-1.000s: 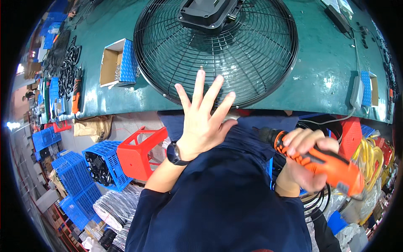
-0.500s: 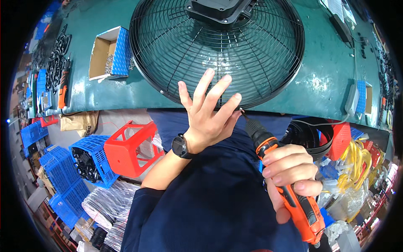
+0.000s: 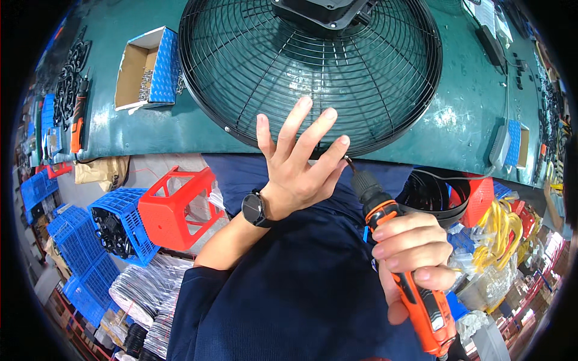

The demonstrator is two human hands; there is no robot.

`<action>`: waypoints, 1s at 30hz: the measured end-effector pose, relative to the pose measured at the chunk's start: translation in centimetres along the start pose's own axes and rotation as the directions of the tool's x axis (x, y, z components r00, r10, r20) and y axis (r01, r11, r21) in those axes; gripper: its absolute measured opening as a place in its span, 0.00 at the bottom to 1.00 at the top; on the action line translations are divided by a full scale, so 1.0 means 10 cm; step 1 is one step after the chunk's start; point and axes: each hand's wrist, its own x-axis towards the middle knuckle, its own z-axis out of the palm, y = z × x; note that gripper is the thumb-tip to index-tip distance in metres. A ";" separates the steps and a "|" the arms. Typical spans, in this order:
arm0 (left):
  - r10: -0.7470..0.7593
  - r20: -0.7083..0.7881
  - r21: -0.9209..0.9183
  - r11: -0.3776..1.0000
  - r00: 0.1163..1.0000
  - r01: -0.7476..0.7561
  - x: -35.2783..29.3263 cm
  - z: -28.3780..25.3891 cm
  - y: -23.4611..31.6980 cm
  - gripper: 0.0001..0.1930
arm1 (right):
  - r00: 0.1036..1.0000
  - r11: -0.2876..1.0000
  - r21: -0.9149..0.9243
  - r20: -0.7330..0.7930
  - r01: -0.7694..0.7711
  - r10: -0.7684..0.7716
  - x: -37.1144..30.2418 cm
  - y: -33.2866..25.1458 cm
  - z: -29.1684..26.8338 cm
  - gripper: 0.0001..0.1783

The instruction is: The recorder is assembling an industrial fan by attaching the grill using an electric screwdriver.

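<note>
A large round black wire fan guard (image 3: 265, 90) with a dark motor housing (image 3: 319, 15) at its centre lies on the green table (image 3: 457, 120). Over its near rim my left hand (image 3: 301, 156) is spread, fingers apart, the palm hiding part of the edge. My right hand (image 3: 415, 249) is wrapped round an orange and black electric screwdriver (image 3: 385, 210). The tool points up and left, its bit tip at a small screw at the guard's near rim, close to my left thumb. Another small screw (image 3: 227, 129) shows on the rim at left.
An open blue and white cardboard box (image 3: 162, 72) of small screws stands left of the guard. Farther left lie a second orange screwdriver (image 3: 77, 123) and black chain-like parts (image 3: 67, 90). Below the table are a red stool (image 3: 165, 216), blue crates (image 3: 129, 222) and black rings (image 3: 439, 195).
The view has shifted slightly, so the table and floor things sit a little farther left. My hands and the screwdriver keep nearly the same places at the guard's rim.
</note>
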 end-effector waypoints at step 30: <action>-0.063 0.031 -0.112 0.992 0.998 0.066 -0.04 -0.07 0.02 0.17 | 0.944 0.946 0.083 0.140 -0.313 0.300 0.56 0.31 -0.02 0.28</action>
